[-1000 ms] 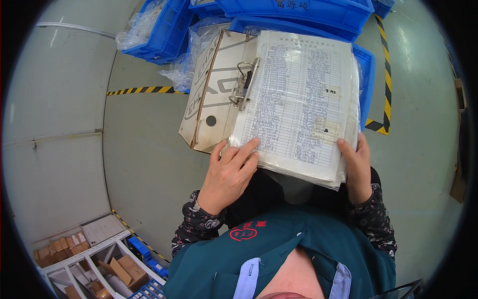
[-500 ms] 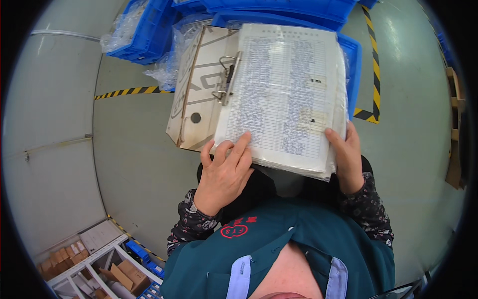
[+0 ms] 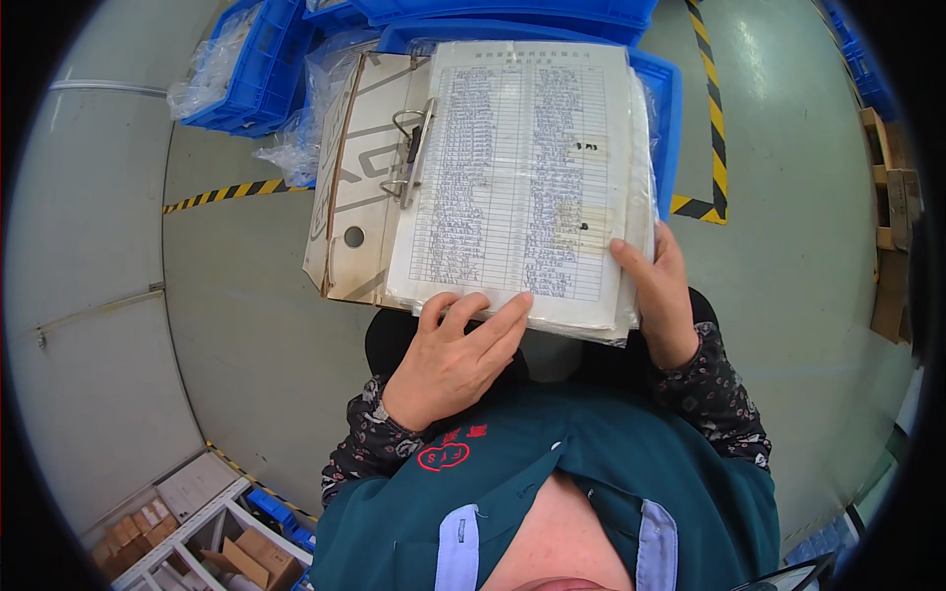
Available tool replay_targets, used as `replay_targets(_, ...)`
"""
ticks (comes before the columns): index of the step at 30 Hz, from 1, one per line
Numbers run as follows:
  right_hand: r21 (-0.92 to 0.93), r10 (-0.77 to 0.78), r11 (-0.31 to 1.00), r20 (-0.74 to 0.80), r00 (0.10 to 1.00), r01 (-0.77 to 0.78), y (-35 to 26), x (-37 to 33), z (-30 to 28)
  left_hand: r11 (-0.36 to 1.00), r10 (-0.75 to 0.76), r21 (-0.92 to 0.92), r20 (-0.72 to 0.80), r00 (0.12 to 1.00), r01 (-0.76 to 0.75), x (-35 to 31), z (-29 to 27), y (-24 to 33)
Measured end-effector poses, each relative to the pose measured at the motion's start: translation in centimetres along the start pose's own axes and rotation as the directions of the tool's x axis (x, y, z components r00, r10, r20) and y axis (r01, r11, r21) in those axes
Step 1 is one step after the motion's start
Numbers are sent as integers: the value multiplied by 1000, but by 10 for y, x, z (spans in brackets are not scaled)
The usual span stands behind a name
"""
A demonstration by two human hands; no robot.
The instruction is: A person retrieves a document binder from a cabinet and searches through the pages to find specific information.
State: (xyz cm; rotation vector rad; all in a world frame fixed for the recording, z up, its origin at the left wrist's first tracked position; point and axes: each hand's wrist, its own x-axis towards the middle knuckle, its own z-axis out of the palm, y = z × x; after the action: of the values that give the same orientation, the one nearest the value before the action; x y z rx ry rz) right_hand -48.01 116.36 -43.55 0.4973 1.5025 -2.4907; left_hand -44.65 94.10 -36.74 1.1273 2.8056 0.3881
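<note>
A ring binder (image 3: 371,258) lies spread in front of me, its worn pale cover to the left with a round finger hole and metal rings (image 3: 405,158). On its right side is a thick stack of sheets in clear plastic sleeves, topped by a table page (image 3: 507,187) full of handwriting. My left hand (image 3: 448,360) has its fingers apart along the page's lower edge, the index fingertip resting on the bottom rows. My right hand (image 3: 665,300) grips the stack's lower right edge, thumb on top; its other fingers are partly hidden.
Blue crates (image 3: 667,128) stand under and behind the binder. Another blue crate (image 3: 261,74) at the upper left holds clear plastic wrap (image 3: 296,138). Yellow-black tape (image 3: 714,128) marks the floor. Cardboard boxes (image 3: 266,559) sit in a rack at the lower left, and more (image 3: 895,286) at the right.
My left index finger has slid down and rightward across the page to its bottom rows. The binder and both hands appear further left in the view. The right hand keeps its grip.
</note>
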Motion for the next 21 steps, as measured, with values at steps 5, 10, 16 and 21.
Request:
replay_targets(5, -19, 4, 1000, -12, 1000, -5, -1, 1, 0, 1000, 26, -3, 5, 1000, -26, 2, 0, -4)
replay_targets(10, -16, 11, 1000, -19, 1000, -11, -3, 0, 0, 999, 41, -29, 1, 999, -40, 4, 1, -4)
replay_targets(16, -17, 1, 1000, -9, 1000, -1, -3, -1, 0, 997, 47, -53, -17, 999, -48, 5, 5, -4)
replay_targets(21, -6, 1, 1000, -7, 1000, -1, -4, -1, 1, 996, 47, -72, -20, 999, -48, 8, 6, -4)
